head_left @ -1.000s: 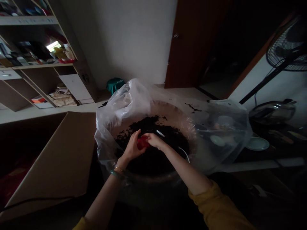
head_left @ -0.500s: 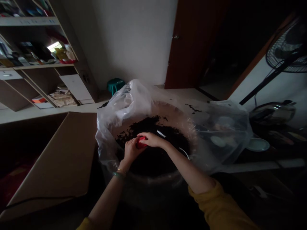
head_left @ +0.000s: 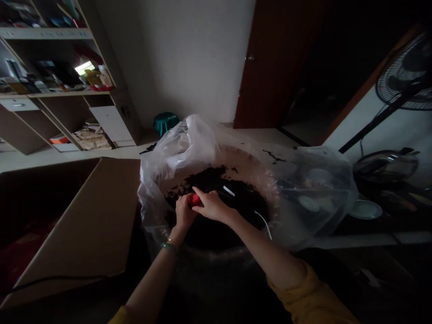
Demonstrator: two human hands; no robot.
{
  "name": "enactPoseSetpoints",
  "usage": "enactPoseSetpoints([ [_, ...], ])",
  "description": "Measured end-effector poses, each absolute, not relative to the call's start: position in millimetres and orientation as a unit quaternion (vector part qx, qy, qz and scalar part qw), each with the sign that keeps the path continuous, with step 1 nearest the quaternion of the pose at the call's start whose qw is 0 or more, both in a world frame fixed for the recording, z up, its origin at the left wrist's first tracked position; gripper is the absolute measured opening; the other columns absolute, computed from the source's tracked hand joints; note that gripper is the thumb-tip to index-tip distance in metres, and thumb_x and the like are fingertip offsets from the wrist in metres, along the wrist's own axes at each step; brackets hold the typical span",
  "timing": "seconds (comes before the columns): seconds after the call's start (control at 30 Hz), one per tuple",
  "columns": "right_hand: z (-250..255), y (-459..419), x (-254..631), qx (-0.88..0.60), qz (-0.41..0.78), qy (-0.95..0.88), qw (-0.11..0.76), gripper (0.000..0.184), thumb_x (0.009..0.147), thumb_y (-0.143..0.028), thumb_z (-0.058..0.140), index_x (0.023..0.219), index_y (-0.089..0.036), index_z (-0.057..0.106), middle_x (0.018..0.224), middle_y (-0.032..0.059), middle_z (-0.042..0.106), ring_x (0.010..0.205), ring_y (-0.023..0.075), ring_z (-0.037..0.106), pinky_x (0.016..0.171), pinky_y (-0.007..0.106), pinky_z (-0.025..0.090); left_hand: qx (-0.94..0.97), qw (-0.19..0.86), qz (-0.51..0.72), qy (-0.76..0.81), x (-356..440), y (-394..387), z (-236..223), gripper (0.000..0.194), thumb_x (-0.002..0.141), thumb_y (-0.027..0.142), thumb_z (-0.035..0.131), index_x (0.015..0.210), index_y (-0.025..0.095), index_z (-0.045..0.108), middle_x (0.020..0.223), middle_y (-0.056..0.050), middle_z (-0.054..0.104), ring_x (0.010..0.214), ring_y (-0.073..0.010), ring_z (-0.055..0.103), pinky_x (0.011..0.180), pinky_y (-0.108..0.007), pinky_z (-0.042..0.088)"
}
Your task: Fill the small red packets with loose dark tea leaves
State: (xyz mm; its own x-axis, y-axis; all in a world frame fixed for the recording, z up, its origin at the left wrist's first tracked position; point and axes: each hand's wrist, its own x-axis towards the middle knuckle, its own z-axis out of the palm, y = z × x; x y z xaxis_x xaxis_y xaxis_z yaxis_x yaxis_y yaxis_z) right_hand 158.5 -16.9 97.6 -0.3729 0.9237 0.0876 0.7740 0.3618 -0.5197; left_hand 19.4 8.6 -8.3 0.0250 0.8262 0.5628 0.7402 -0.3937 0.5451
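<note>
A big clear plastic bag [head_left: 175, 153] stands open in front of me, and a heap of dark loose leaves [head_left: 216, 180] lies inside it. Over the leaves, my left hand [head_left: 184, 212] and my right hand [head_left: 212, 204] meet around a small red object [head_left: 193, 199]. Both hands have their fingers closed on it, the right from above, the left from below and the side. A thin white stick [head_left: 228, 191] and a white cord [head_left: 265, 221] lie on the leaves just right of my hands.
An open cardboard box [head_left: 87, 225] stands at the left. Shelves [head_left: 50, 94] with clutter line the back left wall, with a green stool [head_left: 165, 121] beside them. A brown door [head_left: 273, 63] is behind. A fan [head_left: 405, 72], a pot [head_left: 384, 164] and a plate [head_left: 366, 209] are at the right.
My hands have sunk a little lower and left over the leaves, and my right hand now covers more of the red object. The view has tilted slightly.
</note>
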Motion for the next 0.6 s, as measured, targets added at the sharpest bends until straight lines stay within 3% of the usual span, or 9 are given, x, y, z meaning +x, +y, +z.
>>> enactPoseSetpoints([
  [0.07, 87.2, -12.8, 150.1, -0.538, 0.191, -0.792, 0.218, 0.059, 0.081, -0.028, 0.063, 0.137, -0.019, 0.045, 0.099, 0.0101, 0.073, 0.092, 0.0246, 0.067, 0.093, 0.039, 0.042, 0.711, 0.065, 0.44, 0.545, 19.7, 8.3, -8.9, 0.03, 0.068, 0.017, 0.065, 0.097, 0.019, 0.06, 0.089, -0.007, 0.067, 0.086, -0.0233, 0.061, 0.081, -0.037, 0.048],
  [0.17, 78.1, -5.3, 152.6, -0.534, 0.21, -0.771, 0.277, 0.042, 0.087, -0.019, 0.053, 0.128, -0.024, 0.055, 0.102, 0.0065, 0.073, 0.091, 0.021, 0.067, 0.092, 0.034, 0.044, 0.703, 0.124, 0.446, 0.54, 19.8, 6.5, -7.3, 0.044, 0.064, 0.026, 0.073, 0.105, 0.018, 0.059, 0.094, -0.007, 0.067, 0.086, -0.0224, 0.062, 0.08, -0.035, 0.049],
  [0.3, 80.3, 0.4, 175.2, -0.515, 0.233, -0.764, 0.311, 0.038, 0.087, -0.013, 0.048, 0.121, -0.025, 0.06, 0.112, 0.0044, 0.069, 0.101, 0.0188, 0.064, 0.092, 0.031, 0.045, 0.704, 0.297, 0.417, 0.493, 18.1, 4.4, -2.6, 0.061, 0.059, 0.042, 0.079, 0.111, 0.016, 0.058, 0.09, -0.005, 0.069, 0.078, -0.0185, 0.063, 0.073, -0.029, 0.05],
  [0.43, 87.3, -0.7, 190.2, -0.483, 0.246, -0.783, 0.304, 0.04, 0.088, -0.011, 0.043, 0.124, -0.023, 0.055, 0.109, 0.0051, 0.068, 0.097, 0.0165, 0.063, 0.089, 0.031, 0.046, 0.684, 0.448, 0.39, 0.425, 18.1, 4.9, -0.6, 0.063, 0.052, 0.05, 0.081, 0.098, 0.011, 0.062, 0.082, -0.005, 0.068, 0.071, -0.0163, 0.06, 0.065, -0.026, 0.048],
  [0.6, 86.3, -3.9, 188.7, -0.432, 0.294, -0.798, 0.301, 0.039, 0.087, -0.009, 0.044, 0.121, -0.022, 0.056, 0.105, 0.004, 0.068, 0.089, 0.0141, 0.063, 0.082, 0.028, 0.046, 0.674, 0.476, 0.357, 0.437, 21.0, 3.5, 1.6, 0.058, 0.042, 0.045, 0.086, 0.081, 0.01, 0.063, 0.064, 0.002, 0.06, 0.057, -0.0104, 0.05, 0.052, -0.021, 0.042],
])
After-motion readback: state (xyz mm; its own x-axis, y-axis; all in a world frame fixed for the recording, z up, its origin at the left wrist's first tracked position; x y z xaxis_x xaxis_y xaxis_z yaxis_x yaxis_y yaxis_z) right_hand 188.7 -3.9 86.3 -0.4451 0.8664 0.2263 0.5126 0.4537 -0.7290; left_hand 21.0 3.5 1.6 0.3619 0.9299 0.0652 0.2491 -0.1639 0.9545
